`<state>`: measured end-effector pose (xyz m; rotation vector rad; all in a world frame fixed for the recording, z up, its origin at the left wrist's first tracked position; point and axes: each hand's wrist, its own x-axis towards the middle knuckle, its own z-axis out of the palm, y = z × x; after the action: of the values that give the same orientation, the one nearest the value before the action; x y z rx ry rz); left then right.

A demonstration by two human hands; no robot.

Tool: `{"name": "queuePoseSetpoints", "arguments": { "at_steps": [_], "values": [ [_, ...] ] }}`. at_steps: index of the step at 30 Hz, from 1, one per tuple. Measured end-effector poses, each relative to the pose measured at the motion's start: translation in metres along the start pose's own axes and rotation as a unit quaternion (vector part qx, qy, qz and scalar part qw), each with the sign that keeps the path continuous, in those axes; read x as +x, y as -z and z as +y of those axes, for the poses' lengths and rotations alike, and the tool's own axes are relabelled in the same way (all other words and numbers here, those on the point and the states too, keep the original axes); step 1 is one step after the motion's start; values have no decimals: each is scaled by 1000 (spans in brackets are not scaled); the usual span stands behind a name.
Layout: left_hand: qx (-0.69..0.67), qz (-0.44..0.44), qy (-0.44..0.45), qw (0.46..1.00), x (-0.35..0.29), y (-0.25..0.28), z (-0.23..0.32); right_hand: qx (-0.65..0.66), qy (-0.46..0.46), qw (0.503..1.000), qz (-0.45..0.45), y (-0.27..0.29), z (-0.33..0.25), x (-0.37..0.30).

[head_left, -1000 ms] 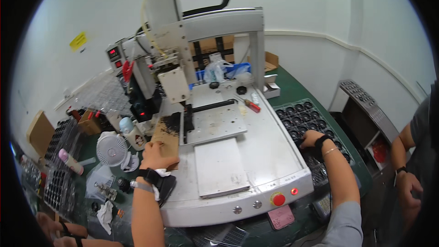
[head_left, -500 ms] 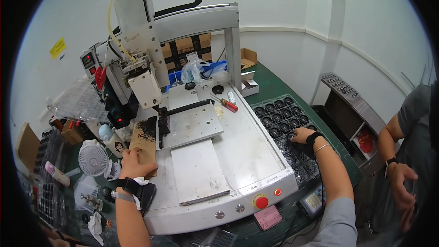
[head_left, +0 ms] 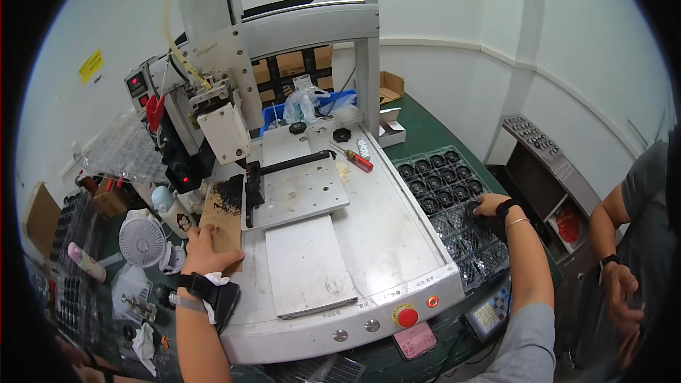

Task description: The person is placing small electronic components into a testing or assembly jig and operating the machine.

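My left hand (head_left: pixel 206 250) rests with its fingers apart on a brown cardboard sheet (head_left: pixel 225 223), beside the left edge of a white benchtop machine (head_left: pixel 379 252). Dark crumbs lie on the far part of this sheet. Over to the right, my right hand (head_left: pixel 491 205) is above a clear plastic tray (head_left: pixel 464 241), with its fingers curled. A dark shape shows under those fingers, and I cannot make out what it is. Black round parts (head_left: pixel 445 198) fill the tray's far rows; the nearer pockets look bare. The machine's metal plate (head_left: pixel 298 195) lies between my hands.
A red-handled screwdriver (head_left: pixel 360 162) lies on the machine bed. The machine's head (head_left: pixel 225 135) hangs above the plate's left side. A small fan (head_left: pixel 142 238) and a bottle (head_left: pixel 169 209) stand at the left. At the right, a co-worker's hand (head_left: pixel 621 291) is near the table.
My right hand has moved a little to the right over the tray. My left hand stays on the cardboard. The co-worker's hand has shifted slightly, and the whole view has tilted a little.
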<state>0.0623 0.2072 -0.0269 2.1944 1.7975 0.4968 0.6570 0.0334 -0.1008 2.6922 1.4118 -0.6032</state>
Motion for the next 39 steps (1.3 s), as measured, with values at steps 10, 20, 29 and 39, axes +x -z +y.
{"name": "queuePoseSetpoints", "arguments": {
  "at_steps": [10,20,29,39],
  "values": [
    [17,-4,1,1000,-1,1,9,117,126,964,202,39,-41,-25],
    [-32,-7,28,999,-2,2,-1,346,192,918,-16,66,-234,-84],
    [-5,3,9,1000,-12,2,15,248,216,936,124,48,-252,-78],
    [-108,166,-225,954,-33,27,50,124,490,859,86,67,-332,-148]
  ]
}}
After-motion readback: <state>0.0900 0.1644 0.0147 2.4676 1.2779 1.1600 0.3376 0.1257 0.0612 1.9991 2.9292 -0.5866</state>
